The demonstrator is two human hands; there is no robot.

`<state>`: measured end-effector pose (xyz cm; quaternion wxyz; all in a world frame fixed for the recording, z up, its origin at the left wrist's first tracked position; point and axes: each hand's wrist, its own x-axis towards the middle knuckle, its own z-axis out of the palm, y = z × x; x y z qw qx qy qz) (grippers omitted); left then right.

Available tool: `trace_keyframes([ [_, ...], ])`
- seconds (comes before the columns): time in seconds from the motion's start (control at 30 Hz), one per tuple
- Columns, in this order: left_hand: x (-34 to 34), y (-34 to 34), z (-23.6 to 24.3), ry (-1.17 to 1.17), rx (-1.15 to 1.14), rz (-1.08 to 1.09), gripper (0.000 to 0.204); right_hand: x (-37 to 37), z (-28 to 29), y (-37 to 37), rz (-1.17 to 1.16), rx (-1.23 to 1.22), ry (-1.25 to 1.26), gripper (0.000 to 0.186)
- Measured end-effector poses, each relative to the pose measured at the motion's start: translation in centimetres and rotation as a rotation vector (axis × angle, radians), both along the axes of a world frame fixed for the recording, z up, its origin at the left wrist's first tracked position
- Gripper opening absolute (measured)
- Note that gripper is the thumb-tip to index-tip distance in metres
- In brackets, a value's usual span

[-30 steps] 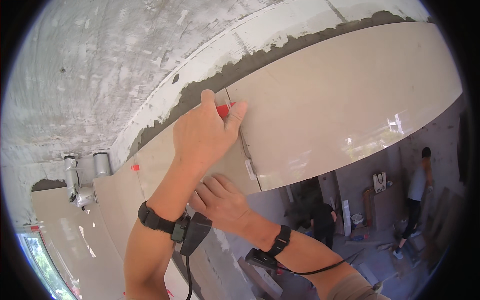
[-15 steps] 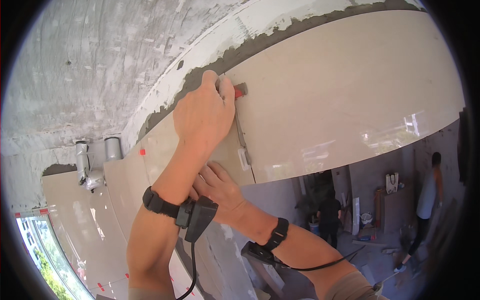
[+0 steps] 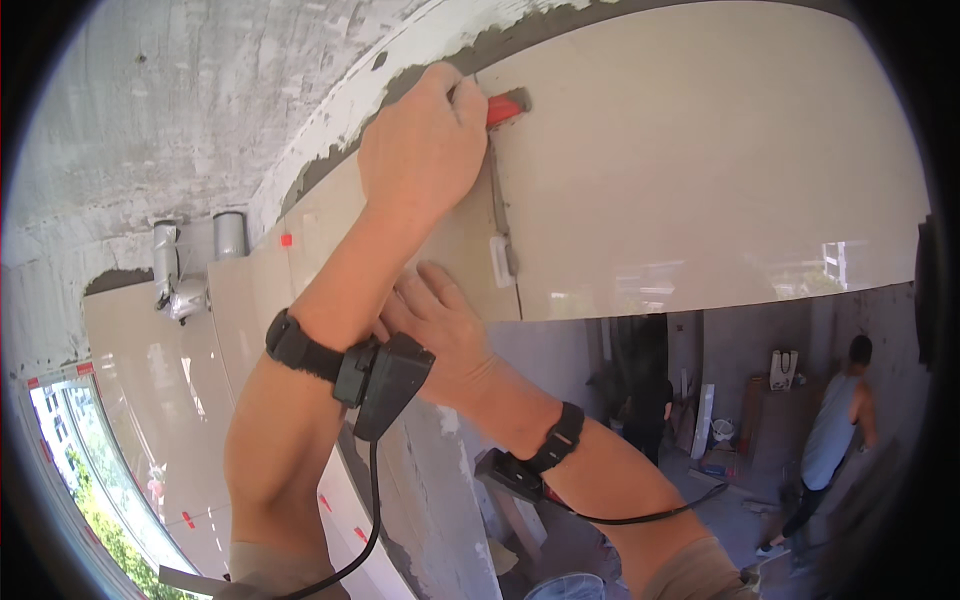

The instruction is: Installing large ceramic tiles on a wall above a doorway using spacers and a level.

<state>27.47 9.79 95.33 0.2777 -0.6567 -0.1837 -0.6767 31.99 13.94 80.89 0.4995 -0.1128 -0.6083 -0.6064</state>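
My left hand (image 3: 420, 150) is closed round a red tool (image 3: 505, 108) with a mortar-smeared tip, high on the vertical seam near the top edge of a large beige tile (image 3: 690, 170). Lower on that seam sits a small white piece (image 3: 500, 255) with a grey smear alongside. Beneath my left forearm, my right hand (image 3: 440, 325) lies with fingers stretched against the left-hand tile (image 3: 330, 210); some fingertips are hidden. Black straps with dark devices and cables are on both my forearms.
Rough plaster ceiling (image 3: 180, 100) above; silver pipes (image 3: 165, 260) and a bright window (image 3: 75, 440) at left. Below the tiles, a person in grey (image 3: 835, 430) and one in dark clothes (image 3: 650, 400) stand among boards and buckets (image 3: 565, 590).
The view has shifted, so the tiles and both hands sit higher in the picture. The red tool now pokes further right past the seam. The person in grey has changed posture.
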Motion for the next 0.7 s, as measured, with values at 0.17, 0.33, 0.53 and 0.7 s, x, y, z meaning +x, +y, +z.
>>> trace_keyframes([
  [0.17,-0.7,-0.2,1.0,0.051,-0.028,0.003,0.037,-0.3,0.6,0.2,-0.016,-0.016,0.009,0.021],
  [0.33,-0.6,-0.6,0.7,0.018,0.015,-0.067,0.043,-0.5,0.7,-0.4,-0.034,0.089,0.050,0.022],
  [0.53,-4.3,1.1,-0.1,0.033,-0.001,-0.286,0.058,-0.8,0.8,-1.5,-0.178,0.015,0.048,0.021],
  [0.7,-12.6,3.7,-5.0,-0.160,-0.453,-0.948,0.046,-1.0,0.8,-1.4,-0.228,0.025,0.062,0.029],
])
